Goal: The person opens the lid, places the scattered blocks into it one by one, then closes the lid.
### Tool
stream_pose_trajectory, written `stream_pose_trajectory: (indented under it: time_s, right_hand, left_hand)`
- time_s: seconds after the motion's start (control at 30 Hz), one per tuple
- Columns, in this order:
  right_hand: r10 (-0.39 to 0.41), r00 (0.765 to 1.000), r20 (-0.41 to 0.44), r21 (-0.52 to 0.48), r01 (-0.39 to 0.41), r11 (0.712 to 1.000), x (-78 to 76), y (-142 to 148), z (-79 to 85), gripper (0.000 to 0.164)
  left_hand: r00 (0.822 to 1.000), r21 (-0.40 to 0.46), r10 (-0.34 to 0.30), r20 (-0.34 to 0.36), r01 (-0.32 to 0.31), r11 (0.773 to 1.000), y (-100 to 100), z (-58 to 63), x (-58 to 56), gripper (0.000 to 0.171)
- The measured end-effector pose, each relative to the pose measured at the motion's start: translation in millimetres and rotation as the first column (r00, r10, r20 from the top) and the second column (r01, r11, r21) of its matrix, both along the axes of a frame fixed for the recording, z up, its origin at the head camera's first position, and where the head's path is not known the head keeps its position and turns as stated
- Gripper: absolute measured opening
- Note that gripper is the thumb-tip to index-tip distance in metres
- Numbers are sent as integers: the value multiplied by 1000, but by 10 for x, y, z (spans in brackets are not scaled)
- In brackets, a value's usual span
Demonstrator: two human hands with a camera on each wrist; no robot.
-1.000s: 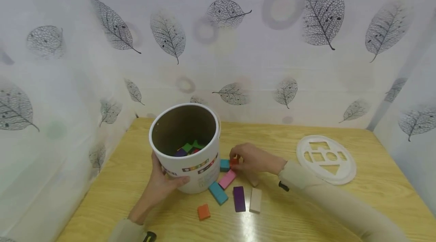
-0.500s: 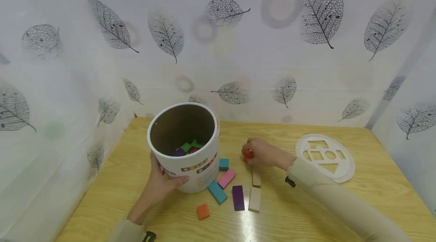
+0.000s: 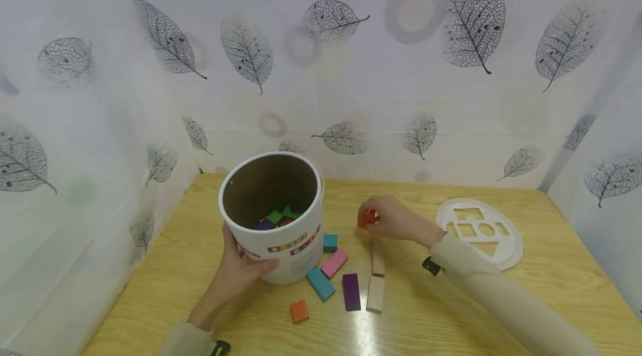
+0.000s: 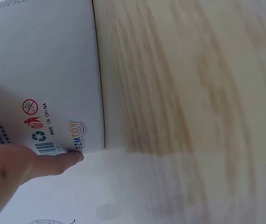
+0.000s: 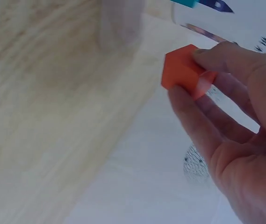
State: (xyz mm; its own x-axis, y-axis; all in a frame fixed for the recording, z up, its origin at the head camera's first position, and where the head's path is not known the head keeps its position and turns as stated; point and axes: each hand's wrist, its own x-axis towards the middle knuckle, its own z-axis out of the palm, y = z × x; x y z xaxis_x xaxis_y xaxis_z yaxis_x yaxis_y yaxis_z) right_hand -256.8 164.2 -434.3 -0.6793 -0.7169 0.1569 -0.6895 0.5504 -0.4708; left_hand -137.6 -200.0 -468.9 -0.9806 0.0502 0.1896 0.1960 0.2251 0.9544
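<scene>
A white bucket with printed labels stands on the table, several coloured blocks inside. My left hand holds its left side, thumb across the front and fingers partly hidden behind the wall. In the left wrist view, one digit lies along the printed wall. My right hand pinches a small orange block between thumb and fingers, over the table right of the bucket. Two plain wooden blocks lie end to end in front of that hand. A purple block is beside them.
Against the bucket's right side lie a teal block, a pink block and a blue block. Another orange block is nearer me. A white shape-cutout lid lies at right. Leaf-patterned cloth backs the table.
My right hand has moved right with the orange block, away from the teal block beside the bucket, and a little farther back. The left hand and the bucket have stayed put.
</scene>
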Motion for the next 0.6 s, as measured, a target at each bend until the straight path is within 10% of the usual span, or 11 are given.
stream_pose_trajectory:
  time_s: [0.17,0.37,0.6]
  right_hand:
    - [-29,998,-52,-212,18,977,21,65,205,24]
    - [5,996,-88,-462,-45,886,23,80,488,34]
    - [65,993,-102,-562,-112,820,-1,5,801,38]
  left_hand:
    - [1000,-3,-6,3,6,1000,9,-8,0,131]
    - [1000,-18,-13,-14,12,1000,6,44,-24,135]
    - [999,-27,-26,-37,25,999,-3,125,-52,136]
